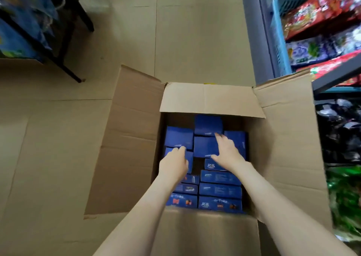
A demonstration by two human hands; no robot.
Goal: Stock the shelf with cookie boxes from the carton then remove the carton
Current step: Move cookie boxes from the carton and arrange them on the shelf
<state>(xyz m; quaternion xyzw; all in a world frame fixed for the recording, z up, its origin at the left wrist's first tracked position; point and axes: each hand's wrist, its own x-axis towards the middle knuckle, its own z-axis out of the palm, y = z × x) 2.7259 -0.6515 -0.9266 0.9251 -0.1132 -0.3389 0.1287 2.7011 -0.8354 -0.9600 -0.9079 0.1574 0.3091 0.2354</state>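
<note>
"Two hands logged. What are they doing?"

"Both are reaching down into the carton [283, 138]. Item one, the left hand [173, 163], is lying on the left box [190, 156], with its fingers [181, 149] bending over the far edge; I cannot tell whether it is actually gripping. Item two, the right hand [227, 151], is resting flat and spread on the middle box [204, 148], fingers fairly straight, thumb reaching the near edge, clasping nothing."

"And the stock?"

"All the blue cookie boxes [219, 190] are sitting inside the carton. Several are lying flat at the far end, others are standing on edge in two rows at the near end, and one dark gap is showing between the hands. The carton is standing open on the floor [175, 40], flaps folding outward, just beside the shelf [336, 77] on the right."

"Shelf contents?"

"It is carrying a light blue basket [279, 40] and red and blue-white snack packets [312, 15], with dark and green packs showing lower down. At far left, a black stand [87, 21] is holding blue bags [23, 21]"
</note>
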